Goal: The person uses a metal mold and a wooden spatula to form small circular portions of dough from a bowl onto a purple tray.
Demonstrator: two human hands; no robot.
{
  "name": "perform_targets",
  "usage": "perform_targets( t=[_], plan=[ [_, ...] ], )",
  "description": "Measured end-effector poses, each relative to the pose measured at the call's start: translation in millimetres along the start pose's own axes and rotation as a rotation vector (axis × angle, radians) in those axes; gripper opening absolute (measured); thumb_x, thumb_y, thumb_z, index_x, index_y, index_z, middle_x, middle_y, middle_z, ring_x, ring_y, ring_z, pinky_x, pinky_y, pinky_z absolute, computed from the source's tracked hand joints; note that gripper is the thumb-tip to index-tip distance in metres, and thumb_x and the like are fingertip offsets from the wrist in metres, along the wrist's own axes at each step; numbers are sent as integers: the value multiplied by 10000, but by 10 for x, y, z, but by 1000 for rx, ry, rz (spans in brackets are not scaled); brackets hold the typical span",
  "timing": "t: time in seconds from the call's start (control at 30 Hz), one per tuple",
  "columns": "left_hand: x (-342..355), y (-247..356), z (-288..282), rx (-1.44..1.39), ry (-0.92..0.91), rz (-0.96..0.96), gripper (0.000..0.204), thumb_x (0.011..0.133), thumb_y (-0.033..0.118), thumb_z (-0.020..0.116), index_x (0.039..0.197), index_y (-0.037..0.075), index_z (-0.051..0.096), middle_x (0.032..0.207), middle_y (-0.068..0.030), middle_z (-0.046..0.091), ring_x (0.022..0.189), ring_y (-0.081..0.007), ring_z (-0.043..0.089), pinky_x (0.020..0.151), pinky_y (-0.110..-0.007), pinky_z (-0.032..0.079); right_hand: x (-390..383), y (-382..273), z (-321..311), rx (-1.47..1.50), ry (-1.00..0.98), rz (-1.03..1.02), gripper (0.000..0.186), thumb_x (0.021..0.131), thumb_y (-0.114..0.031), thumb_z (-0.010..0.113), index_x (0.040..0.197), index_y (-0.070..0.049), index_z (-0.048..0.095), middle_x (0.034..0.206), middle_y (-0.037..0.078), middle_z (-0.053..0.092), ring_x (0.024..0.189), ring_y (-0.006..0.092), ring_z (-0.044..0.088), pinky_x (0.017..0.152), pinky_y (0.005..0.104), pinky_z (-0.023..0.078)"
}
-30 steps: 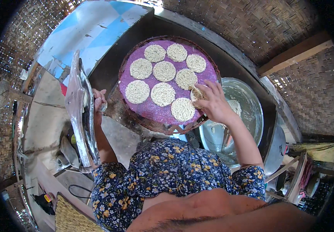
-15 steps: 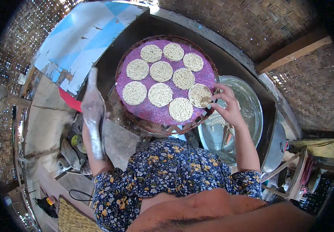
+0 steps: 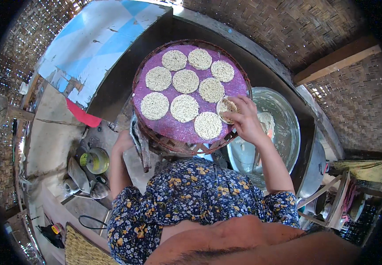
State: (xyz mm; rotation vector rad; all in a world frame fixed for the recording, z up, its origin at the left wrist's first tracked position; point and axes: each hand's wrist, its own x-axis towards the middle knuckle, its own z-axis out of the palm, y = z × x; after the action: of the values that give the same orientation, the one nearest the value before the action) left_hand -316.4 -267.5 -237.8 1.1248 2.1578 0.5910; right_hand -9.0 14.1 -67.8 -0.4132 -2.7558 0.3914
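A round woven tray holds a purple mesh sheet, on which lie several flat round cakes of pale strands. Toward the tray's right side sits a shallow ring mould with strands inside. My right hand grips its right edge, fingers bent over the rim and thumb reaching inward. Beside the tray's left edge, my left hand is closed round a long grey-silver tool. That tool is seen nearly edge-on, so its kind is unclear.
A wide metal basin with pale dough stands right of the tray. A blue-and-white board rises at far left, with a red piece under it. Containers stand on the floor at left. Woven walls enclose the place.
My left hand has come down and in toward the tray with the grey tool, which has turned edge-on. My right hand has moved left, further over the ring mould.
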Motion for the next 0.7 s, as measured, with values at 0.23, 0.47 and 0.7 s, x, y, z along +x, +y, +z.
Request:
perform_targets(
  t=[0.23,0.47,0.7],
  plan=[
    [8,171,-8,29,37,-18,344,625,232,618,909,39,603,877,-200,601,834,-327,578,727,-370,437,-167,49,-89,-88,3,-19,319,603,-5,569,840,-201,650,1176,65,458,1134,329,360,937,487,265],
    [178,144,142,157,79,40,352,599,256,632,871,34,608,840,-212,596,830,-354,567,707,-394,445,-222,47,-111,-178,43,5,345,585,-11,582,855,-216,644,1174,66,457,1146,321,353,948,516,248],
    [277,393,104,223,-62,-27,308,623,251,606,872,70,606,858,-190,598,838,-359,563,715,-395,452,-181,-9,-29,-179,14,26,327,611,-10,562,864,-204,636,1184,60,451,1153,324,344,957,517,233]
  ],
)
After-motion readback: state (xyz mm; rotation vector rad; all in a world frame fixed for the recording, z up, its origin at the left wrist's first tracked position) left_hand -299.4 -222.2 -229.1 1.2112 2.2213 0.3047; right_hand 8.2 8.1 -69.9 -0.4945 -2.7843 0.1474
